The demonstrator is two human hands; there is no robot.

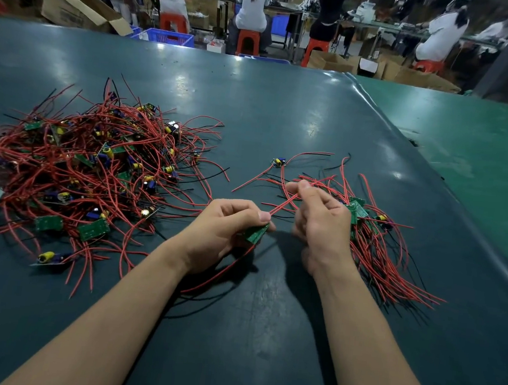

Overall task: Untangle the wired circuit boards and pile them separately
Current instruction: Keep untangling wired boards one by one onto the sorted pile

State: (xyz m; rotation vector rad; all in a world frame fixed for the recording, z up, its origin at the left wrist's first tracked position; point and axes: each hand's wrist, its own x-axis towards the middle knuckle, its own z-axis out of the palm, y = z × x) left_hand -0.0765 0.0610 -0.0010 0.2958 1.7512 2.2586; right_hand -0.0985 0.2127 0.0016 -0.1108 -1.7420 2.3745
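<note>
Overhead glare, possibly motion-blurred edges

The person's left hand and right hand are bare, with short nails; both forearms are uncovered, no sleeves showing.

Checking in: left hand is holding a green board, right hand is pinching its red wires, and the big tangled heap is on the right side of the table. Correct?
Not quite. The big tangled heap lies on the left side of the table; the smaller sorted pile is on the right. The head view shows it. The left hand does hold a green board, and the right hand pinches its red wires.
</note>
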